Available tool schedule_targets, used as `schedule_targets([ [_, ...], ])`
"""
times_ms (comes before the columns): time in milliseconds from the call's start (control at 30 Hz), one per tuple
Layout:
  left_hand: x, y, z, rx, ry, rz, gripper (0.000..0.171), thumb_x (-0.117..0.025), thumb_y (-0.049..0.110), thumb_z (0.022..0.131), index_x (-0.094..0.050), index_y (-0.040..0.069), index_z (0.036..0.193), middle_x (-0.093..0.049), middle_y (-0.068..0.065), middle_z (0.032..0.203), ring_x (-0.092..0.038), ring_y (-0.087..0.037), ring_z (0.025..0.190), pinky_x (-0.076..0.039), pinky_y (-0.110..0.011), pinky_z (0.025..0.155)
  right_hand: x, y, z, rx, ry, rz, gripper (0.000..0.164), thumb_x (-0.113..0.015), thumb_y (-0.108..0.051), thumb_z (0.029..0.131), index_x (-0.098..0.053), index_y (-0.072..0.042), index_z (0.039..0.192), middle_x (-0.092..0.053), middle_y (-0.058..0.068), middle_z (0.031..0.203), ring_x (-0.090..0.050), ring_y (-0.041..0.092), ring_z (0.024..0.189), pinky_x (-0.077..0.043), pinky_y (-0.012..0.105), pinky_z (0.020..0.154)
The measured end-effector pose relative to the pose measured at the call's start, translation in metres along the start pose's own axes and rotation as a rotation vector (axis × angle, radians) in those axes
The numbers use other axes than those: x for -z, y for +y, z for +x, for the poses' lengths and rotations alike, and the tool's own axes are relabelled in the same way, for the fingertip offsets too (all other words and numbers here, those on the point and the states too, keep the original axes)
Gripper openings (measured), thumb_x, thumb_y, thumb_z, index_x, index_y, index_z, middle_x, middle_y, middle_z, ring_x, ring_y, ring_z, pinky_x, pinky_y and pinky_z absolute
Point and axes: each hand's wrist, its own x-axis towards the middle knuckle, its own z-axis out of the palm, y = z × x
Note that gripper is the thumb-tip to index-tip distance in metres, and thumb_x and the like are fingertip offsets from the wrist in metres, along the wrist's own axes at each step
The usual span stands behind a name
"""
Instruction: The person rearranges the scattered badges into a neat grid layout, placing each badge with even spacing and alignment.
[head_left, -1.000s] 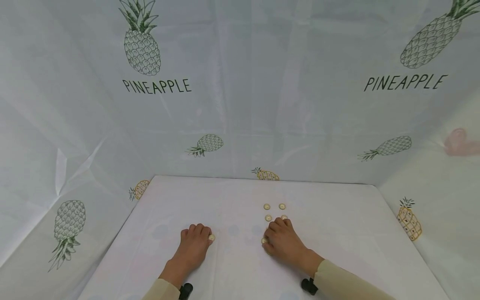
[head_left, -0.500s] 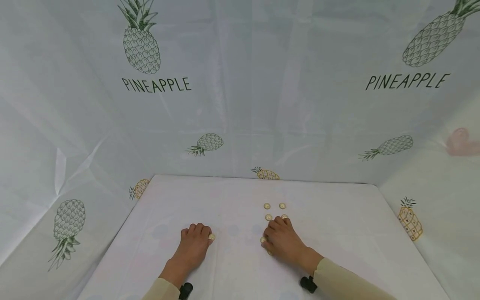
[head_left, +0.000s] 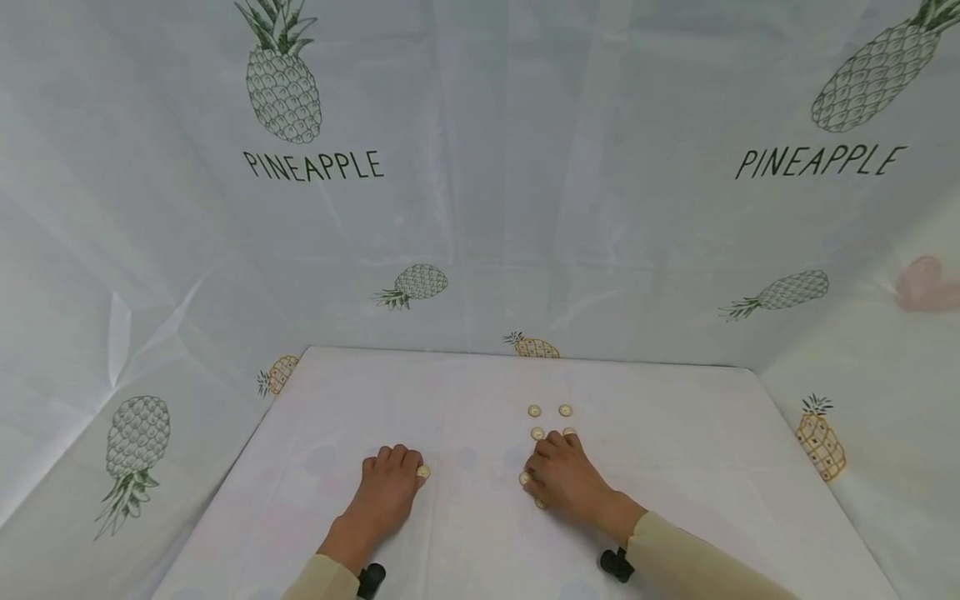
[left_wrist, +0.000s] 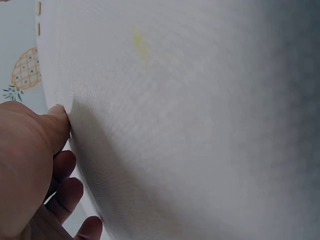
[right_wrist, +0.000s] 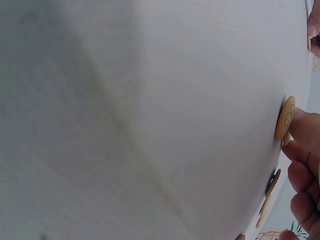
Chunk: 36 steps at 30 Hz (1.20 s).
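Small round pale wooden discs lie on the white-covered table. My left hand (head_left: 387,490) rests at left with curled fingers, thumb and forefinger at one disc (head_left: 423,472). In the left wrist view the left thumb (left_wrist: 59,117) touches the cloth and its disc is hidden. My right hand (head_left: 567,477) is low over the table, pinching a disc (head_left: 525,478) between thumb and forefinger. Another disc (head_left: 540,504) shows just below that thumb. In the right wrist view this marked disc (right_wrist: 285,118) stands in front and mostly covers the pinched one.
Beyond the right hand are two discs (head_left: 534,411) (head_left: 566,410) at the back and a nearer one (head_left: 537,433); a further disc (head_left: 570,432) is partly covered by the fingers. The tabletop (head_left: 420,383) ends at a pineapple-print sheet (head_left: 487,208) behind and at both sides.
The disc at my right fingertips has slid slightly left with the hand, and the disc below the thumb has come into sight. My left hand has stayed in place.
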Motion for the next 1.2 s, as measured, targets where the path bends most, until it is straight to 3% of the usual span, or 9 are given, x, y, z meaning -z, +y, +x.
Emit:
schedule_targets([
  [367, 0.001, -0.001, -0.001, 0.037, -0.034, -0.022, 0.02, -0.071, 0.024, 0.102, -0.06, 0.01, 0.11, -0.056, -0.004, 0.103, -0.047, -0.022, 0.094, -0.044, -0.051, 0.085, 0.001, 0.007, 0.008, 0.071, 0.024, -0.044, 0.014, -0.079, -0.032, 0.091, -0.076, -0.018, 0.094, -0.064, -0.006, 0.096, -0.046, 0.015, 0.091, -0.036, 0.04, 0.087],
  [767, -0.008, -0.006, -0.001, -0.004, 0.032, -0.016, 0.022, -0.074, 0.022, 0.099, -0.059, 0.01, 0.109, -0.055, -0.004, 0.101, -0.046, -0.022, 0.091, -0.043, -0.049, 0.081, 0.03, 0.061, 0.029, -0.069, 0.001, 0.004, 0.017, -0.08, -0.03, 0.092, -0.075, -0.016, 0.099, -0.065, -0.004, 0.099, -0.049, 0.018, 0.098, -0.041, 0.049, 0.095],
  [1000, -0.011, -0.007, 0.0, -0.012, 0.046, -0.008, 0.023, -0.074, 0.024, 0.1, -0.058, 0.011, 0.109, -0.056, -0.004, 0.103, -0.047, -0.022, 0.092, -0.043, -0.049, 0.081, 0.031, 0.092, 0.041, -0.094, -0.01, -0.025, 0.018, -0.084, -0.027, 0.089, -0.075, -0.014, 0.097, -0.065, -0.001, 0.099, -0.05, 0.022, 0.097, -0.041, 0.052, 0.094],
  [1200, -0.008, -0.006, 0.0, -0.042, 0.071, 0.01, 0.023, -0.073, 0.024, 0.1, -0.058, 0.009, 0.109, -0.056, -0.005, 0.102, -0.047, -0.022, 0.09, -0.043, -0.049, 0.079, 0.023, 0.098, 0.056, -0.089, -0.049, -0.052, 0.019, -0.084, -0.031, 0.091, -0.076, -0.015, 0.097, -0.068, 0.001, 0.102, -0.051, 0.023, 0.098, -0.041, 0.052, 0.093],
])
